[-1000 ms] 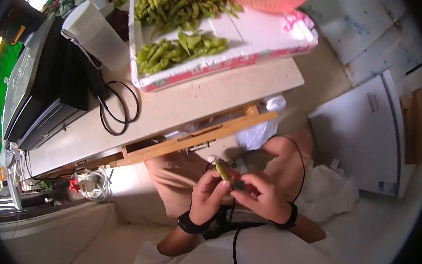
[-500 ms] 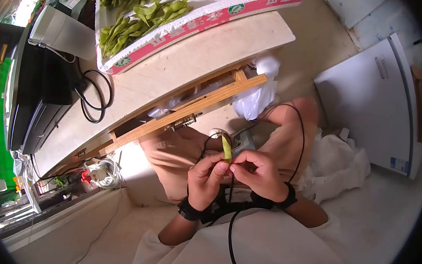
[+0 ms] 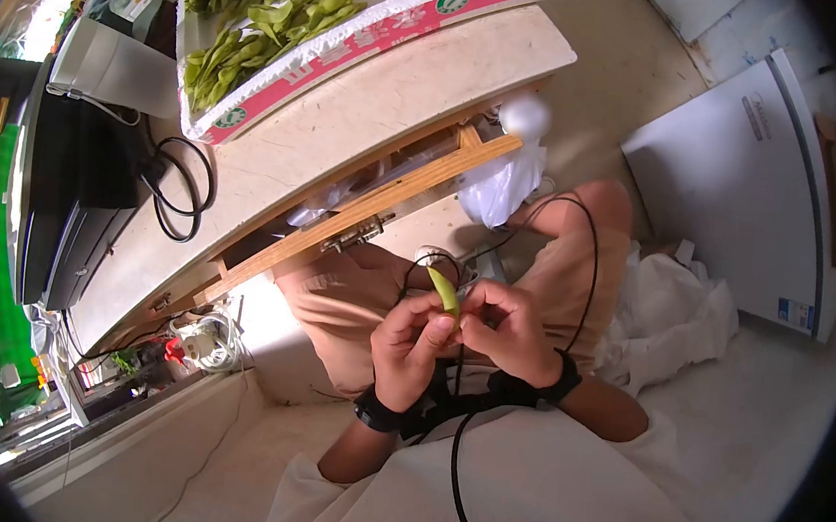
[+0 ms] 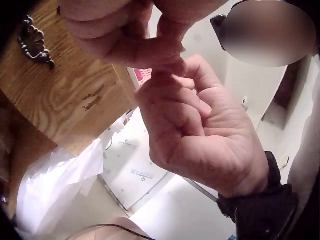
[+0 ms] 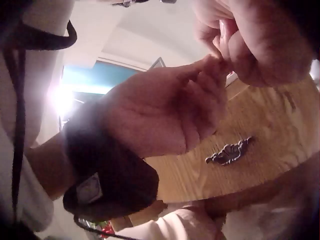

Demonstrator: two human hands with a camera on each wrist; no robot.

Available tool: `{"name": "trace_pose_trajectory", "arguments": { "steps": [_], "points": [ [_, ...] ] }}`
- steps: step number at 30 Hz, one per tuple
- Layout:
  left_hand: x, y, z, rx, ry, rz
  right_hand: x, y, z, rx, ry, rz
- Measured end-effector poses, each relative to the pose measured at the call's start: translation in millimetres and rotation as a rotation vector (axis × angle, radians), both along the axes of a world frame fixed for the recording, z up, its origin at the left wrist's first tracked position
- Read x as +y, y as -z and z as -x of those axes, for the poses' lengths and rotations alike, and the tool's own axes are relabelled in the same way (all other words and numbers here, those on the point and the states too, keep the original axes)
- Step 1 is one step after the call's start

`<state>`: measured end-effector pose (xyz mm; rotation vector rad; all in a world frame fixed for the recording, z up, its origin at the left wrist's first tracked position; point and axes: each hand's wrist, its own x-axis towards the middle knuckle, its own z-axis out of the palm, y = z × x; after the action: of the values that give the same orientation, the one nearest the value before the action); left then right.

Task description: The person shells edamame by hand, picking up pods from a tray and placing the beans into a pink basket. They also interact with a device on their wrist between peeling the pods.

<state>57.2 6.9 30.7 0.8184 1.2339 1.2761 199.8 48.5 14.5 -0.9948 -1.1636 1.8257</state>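
Bent over our lap, on the near side of the open wooden drawer (image 3: pixel 372 215), we gripped a single green pod (image 3: pixel 443 291) between two hands. Our left hand (image 3: pixel 407 352) clasped it between thumb and curled fingers, its tip pointing up toward the drawer, while our right hand (image 3: pixel 514 339) pinched its lower end. In both wrist views our fingers hid the pod, and we could not tell whether its shell was split. The step in hand appeared to be working that one pod by its end. Above the drawer, on the tabletop (image 3: pixel 351 121), a pink-sided foam box (image 3: pixel 305 70) held more pods (image 3: pixel 232 56). The next move, we judged, called for a steady left grip and a light pull or press from our right fingertips, without crushing the pod.
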Motion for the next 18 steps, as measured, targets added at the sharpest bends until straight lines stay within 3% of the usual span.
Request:
{"name": "trace_pose_trajectory", "arguments": {
  "steps": [2,4,5,7,8,12,14,15,17,18],
  "points": [
    [1,-1,-3,-0.14,-0.028,0.01,4,-3,-3,-0.055,0.0,-0.032],
    [0,1,-4,0.363,-0.021,-0.068,9,-7,-5,-0.11,-0.002,-0.064],
    [1,-2,-3,0.362,-0.019,-0.069,11,-10,-6,-0.133,-0.008,-0.064],
    [2,-11,2,0.954,0.132,-0.273,15,-10,-9,-0.155,-0.015,-0.063],
    [1,-10,1,0.963,0.118,-0.288,16,-9,-11,-0.176,-0.07,-0.122],
    [0,1,2,0.901,0.119,-0.256,15,-10,-13,-0.183,-0.121,-0.15],
    [-6,11,4,0.388,0.129,-0.03,12,-8,-11,-0.184,-0.107,-0.172],
    [-6,9,3,0.388,0.13,-0.028,11,-7,-11,-0.185,-0.092,-0.194],
    [-4,3,1,0.052,0.092,0.044,10,-8,-10,-0.192,-0.08,-0.194],
    [-4,3,2,0.053,0.093,0.046,10,-8,-9,-0.199,-0.07,-0.196]
  ]
}}
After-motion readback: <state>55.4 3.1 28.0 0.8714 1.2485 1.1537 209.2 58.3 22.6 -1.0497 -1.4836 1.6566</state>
